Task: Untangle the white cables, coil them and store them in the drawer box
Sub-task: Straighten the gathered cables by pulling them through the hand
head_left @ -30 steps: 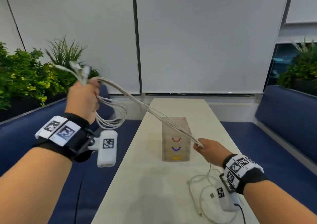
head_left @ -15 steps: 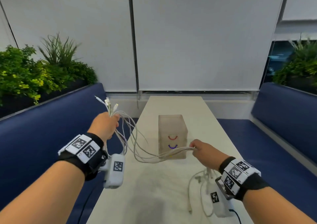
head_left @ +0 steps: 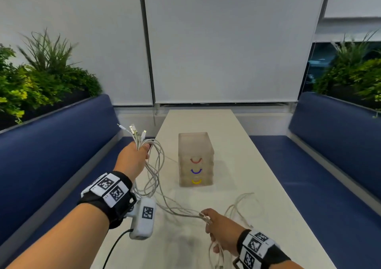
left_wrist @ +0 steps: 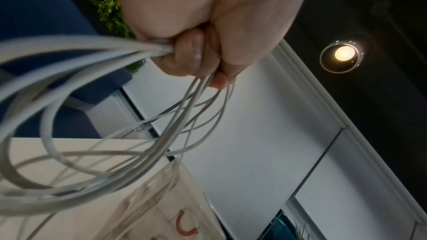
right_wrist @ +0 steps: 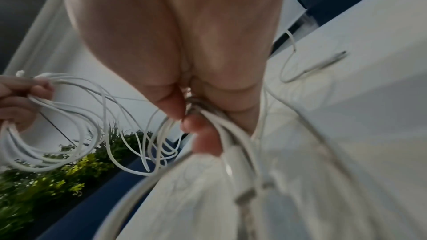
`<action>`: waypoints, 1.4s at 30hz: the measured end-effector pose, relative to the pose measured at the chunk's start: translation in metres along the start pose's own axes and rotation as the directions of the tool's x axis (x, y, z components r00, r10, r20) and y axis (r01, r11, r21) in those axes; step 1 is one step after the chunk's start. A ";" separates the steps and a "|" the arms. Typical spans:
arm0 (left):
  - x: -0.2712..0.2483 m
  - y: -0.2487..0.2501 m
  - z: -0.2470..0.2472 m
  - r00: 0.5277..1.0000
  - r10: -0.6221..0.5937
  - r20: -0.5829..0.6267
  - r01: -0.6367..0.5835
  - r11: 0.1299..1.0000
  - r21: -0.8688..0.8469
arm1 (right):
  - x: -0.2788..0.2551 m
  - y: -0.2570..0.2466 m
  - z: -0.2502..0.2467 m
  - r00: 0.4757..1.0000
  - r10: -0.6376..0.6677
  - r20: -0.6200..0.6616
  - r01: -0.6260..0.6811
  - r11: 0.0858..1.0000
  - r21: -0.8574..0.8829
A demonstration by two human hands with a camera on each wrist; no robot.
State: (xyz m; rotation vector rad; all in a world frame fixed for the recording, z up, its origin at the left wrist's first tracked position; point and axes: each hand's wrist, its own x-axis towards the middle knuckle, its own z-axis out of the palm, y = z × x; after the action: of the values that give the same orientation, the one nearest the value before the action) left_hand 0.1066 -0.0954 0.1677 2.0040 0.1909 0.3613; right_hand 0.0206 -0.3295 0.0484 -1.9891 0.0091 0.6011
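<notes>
A bundle of white cables (head_left: 156, 176) hangs slack between my two hands over the table's left side. My left hand (head_left: 135, 157) grips the bundle in a fist, with several plug ends (head_left: 134, 131) sticking up above it. In the left wrist view my left hand (left_wrist: 196, 52) has its fingers curled round the cables (left_wrist: 69, 83), which fall in loops. My right hand (head_left: 218, 229) grips the same strands low near the table's front; its wrist view shows the right hand (right_wrist: 191, 116) pinching the cables (right_wrist: 231, 145). The translucent drawer box (head_left: 195, 159) stands mid-table, all its drawers closed.
Loose cable loops (head_left: 243, 204) trail on the white table (head_left: 247, 165) to the right of my right hand. Blue benches (head_left: 51, 145) run along both sides, with plants (head_left: 31, 83) behind them. A black wire (head_left: 115, 246) hangs from the left wrist camera.
My left hand came down from high at the left to just above the table's edge. The taut cables went slack. My right hand drew back toward me, still holding the strands.
</notes>
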 end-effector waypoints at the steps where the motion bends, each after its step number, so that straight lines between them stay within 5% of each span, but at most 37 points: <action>1: 0.000 -0.003 0.001 1.000 -0.006 0.007 0.006 1.000 0.008 | -0.001 0.001 -0.002 1.000 0.003 0.024 -0.001 0.998 -0.063; 5: 0.002 -0.010 0.001 1.000 -0.017 0.001 0.017 0.999 0.036 | -0.002 0.003 -0.020 0.993 -0.118 0.002 0.093 0.773 -0.628; 7: 0.004 -0.013 -0.002 1.000 -0.023 -0.016 0.023 0.999 0.029 | -0.007 0.001 -0.035 0.963 -0.251 -0.093 0.129 0.740 -0.660; 10: 0.006 -0.020 -0.009 0.999 -0.013 -0.045 0.015 0.998 0.053 | -0.017 -0.005 -0.063 0.821 -0.419 -0.388 0.124 0.794 -0.595; 13: 0.005 -0.024 -0.014 0.999 -0.008 -0.034 0.010 0.997 0.073 | -0.025 -0.008 -0.076 0.848 -0.329 -0.415 0.017 0.801 -0.599; 17: 0.005 -0.030 -0.018 0.999 -0.019 -0.041 0.023 0.994 0.103 | -0.014 0.009 -0.088 0.973 -0.039 -0.229 -0.178 0.505 -0.844; 20: 0.006 -0.035 -0.023 0.998 -0.035 -0.045 0.040 0.990 0.135 | -0.007 0.028 -0.098 0.972 0.170 -0.163 -0.218 0.382 -0.898; 25: 0.003 -0.043 -0.022 0.997 -0.060 -0.042 0.066 0.984 0.165 | 0.004 0.032 -0.092 0.989 0.096 -0.114 -0.146 0.463 -0.874; 32: -0.004 -0.043 -0.012 0.993 -0.052 0.106 0.013 0.943 0.333 | 0.025 0.036 -0.086 0.996 0.064 -0.070 -0.088 0.356 -0.930; 35: -0.003 -0.038 -0.012 0.991 -0.046 0.127 -0.004 0.931 0.365 | 0.017 0.021 -0.091 0.996 0.083 -0.026 -0.056 0.377 -0.925; 38: -0.003 -0.033 -0.007 0.991 -0.083 0.103 0.066 0.985 0.158 | 0.003 -0.007 -0.097 1.000 0.001 -0.017 -0.016 0.464 -0.886; 42: -0.014 -0.018 0.010 0.987 -0.105 0.120 0.115 0.991 -0.074 | -0.010 -0.037 -0.095 0.969 -0.218 -0.118 0.104 0.787 -0.608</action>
State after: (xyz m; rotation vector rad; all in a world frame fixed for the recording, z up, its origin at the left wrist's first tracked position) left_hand 0.0971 -0.1000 0.1445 1.9195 0.2095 0.1787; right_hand 0.0599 -0.3931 0.1179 -2.6269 -0.2718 0.3209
